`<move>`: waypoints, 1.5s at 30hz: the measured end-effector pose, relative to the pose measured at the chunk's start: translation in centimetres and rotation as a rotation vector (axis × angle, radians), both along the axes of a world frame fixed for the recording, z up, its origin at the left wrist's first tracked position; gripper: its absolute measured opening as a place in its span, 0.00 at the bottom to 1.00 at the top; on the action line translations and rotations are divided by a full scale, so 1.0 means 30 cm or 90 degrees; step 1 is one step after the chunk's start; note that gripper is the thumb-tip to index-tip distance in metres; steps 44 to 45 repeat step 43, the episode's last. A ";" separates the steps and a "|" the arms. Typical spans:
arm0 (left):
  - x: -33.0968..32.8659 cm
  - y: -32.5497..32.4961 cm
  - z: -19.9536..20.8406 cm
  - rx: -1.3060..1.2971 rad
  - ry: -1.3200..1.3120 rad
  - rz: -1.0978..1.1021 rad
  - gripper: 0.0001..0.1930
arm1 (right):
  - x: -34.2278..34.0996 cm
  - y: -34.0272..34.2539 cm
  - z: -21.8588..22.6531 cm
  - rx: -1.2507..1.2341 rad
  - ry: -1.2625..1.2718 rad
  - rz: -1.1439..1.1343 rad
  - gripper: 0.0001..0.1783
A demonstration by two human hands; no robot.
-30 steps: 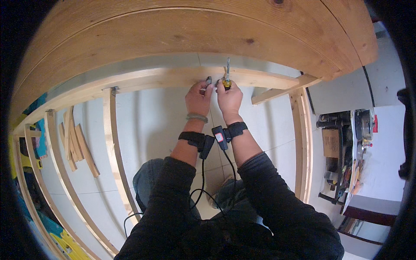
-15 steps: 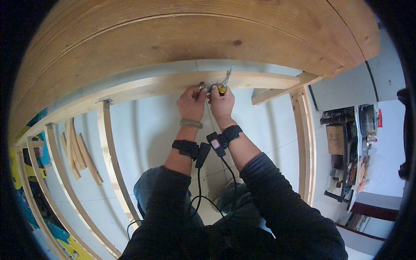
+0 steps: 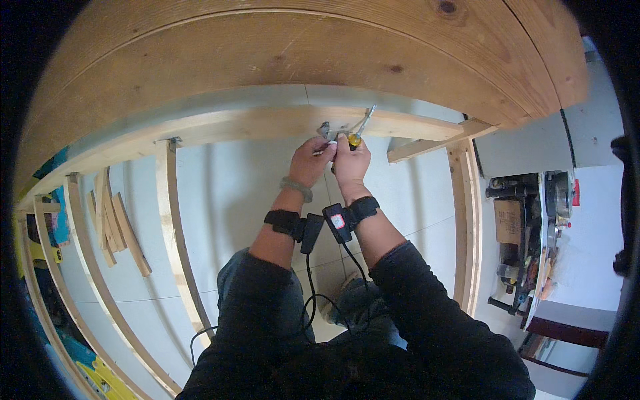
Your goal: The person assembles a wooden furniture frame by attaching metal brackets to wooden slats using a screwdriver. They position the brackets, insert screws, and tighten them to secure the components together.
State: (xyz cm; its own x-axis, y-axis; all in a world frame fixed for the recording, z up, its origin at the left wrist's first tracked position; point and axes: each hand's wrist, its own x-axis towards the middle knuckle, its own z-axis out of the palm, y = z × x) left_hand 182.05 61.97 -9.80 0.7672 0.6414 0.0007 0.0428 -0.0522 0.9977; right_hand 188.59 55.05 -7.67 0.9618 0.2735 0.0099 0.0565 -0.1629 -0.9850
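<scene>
Against the near side of a long pale wooden rail point(image 3: 247, 125), my two hands work side by side. My right hand point(image 3: 352, 163) is closed around a screwdriver point(image 3: 355, 139) with a yellow and black handle; its metal shaft points up and away over the rail. My left hand point(image 3: 309, 162) is pinched, its fingertips almost touching the right hand's. Something small and pale shows at those fingertips, too small to name. Just beyond them, a small dark metal fitting point(image 3: 325, 129) sits on the rail.
Wide wooden planks point(image 3: 267, 63) span the far side. Upright slats point(image 3: 175, 227) join the rail on the left, with loose wood strips point(image 3: 120, 227) on the floor behind. A wooden post point(image 3: 465, 227) stands at right, before a rack with a cardboard box point(image 3: 509, 221). Cables point(image 3: 310, 287) hang from my wrists.
My hands have shifted slightly right and nearer to me. The left fingers have left the metal fitting, which now shows uncovered on the rail. The screwdriver has moved along in my right hand.
</scene>
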 end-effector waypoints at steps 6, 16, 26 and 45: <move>0.052 0.013 -0.046 -0.377 -0.113 -0.062 0.15 | -0.013 0.012 -0.036 0.010 0.025 -0.035 0.09; 0.082 -0.023 -0.014 0.023 0.012 0.164 0.16 | -0.041 0.005 0.006 -0.159 -0.151 -0.046 0.12; 0.049 0.003 0.005 0.132 0.075 0.094 0.17 | -0.085 0.005 -0.003 -0.156 -0.135 -0.091 0.12; -0.069 0.094 0.056 0.084 0.066 0.039 0.16 | -0.033 -0.185 0.039 -0.151 0.021 0.049 0.14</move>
